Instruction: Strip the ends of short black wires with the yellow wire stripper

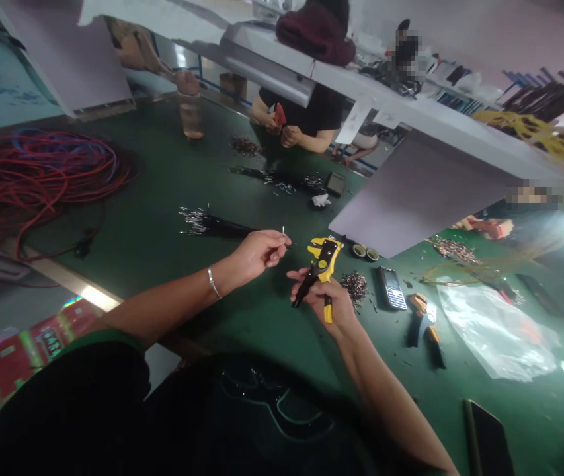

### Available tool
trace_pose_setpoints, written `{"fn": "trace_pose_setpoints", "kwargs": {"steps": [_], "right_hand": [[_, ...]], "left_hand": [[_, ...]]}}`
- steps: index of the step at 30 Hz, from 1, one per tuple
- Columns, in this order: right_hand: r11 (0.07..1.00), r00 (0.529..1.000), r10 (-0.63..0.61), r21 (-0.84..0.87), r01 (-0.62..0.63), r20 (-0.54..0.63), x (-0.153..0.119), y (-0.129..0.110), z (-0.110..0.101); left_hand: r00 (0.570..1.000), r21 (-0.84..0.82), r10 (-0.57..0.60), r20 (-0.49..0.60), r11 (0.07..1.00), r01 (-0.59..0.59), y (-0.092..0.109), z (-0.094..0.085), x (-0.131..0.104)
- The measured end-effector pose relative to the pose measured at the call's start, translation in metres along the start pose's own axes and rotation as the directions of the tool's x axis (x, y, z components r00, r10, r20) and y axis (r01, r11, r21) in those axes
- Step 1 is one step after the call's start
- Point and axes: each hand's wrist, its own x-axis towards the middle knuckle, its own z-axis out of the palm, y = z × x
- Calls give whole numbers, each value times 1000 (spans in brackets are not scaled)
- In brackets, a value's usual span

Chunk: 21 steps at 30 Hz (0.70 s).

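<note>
My left hand (262, 251) is closed in a pinch at mid-table, with a small bright tip (283, 231) rising above the fingertips; it looks like the end of a thin wire. Behind that hand lies a bundle of black wires (227, 227) with silvery ends fanned out to the left. In my right hand (328, 297) is a yellow and black wire stripper (325, 261), its head pointing away from me and its handles in my palm. The tool's jaws are apart from the left fingertips. To its right sits a pile of small terminals (354, 287).
Red and blue cable coils (48, 165) lie at left. On the right are a keypad phone (391, 289), another stripper (426, 324), a clear plastic bag (500, 330) and a smartphone (488, 436). A co-worker (301, 119) sits opposite, under a shelf (391, 99).
</note>
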Motion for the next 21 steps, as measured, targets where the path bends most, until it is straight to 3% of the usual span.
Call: {"fn": "trace_pose_setpoints", "kwargs": {"steps": [4, 8, 10, 13, 15, 18, 21], "right_hand": [[992, 998, 57, -113, -57, -8, -13, 2, -7], [899, 980, 188, -392, -196, -59, -28, 7, -18], [751, 981, 153, -631, -192, -117, -35, 7, -16], [323, 990, 26, -936, -142, -141, -44, 4, -5], [85, 995, -16, -992, -94, -96, -49, 4, 4], [-114, 1000, -6, -993, -11, -11, -53, 6, 12], [-215, 999, 19, -975, 53, 50, -55, 8, 13]], "left_hand": [[999, 91, 35, -13, 995, -34, 0, 14, -10], [996, 166, 86, 24, 982, -89, 3, 23, -17], [994, 186, 95, 45, 977, -102, 4, 25, -19], [991, 216, 114, 72, 968, -127, 4, 28, -20], [987, 247, 129, 95, 958, -149, 4, 31, -21], [981, 283, 146, 125, 943, -176, 6, 35, -25], [973, 322, 173, 152, 922, -214, 8, 42, -33]]}}
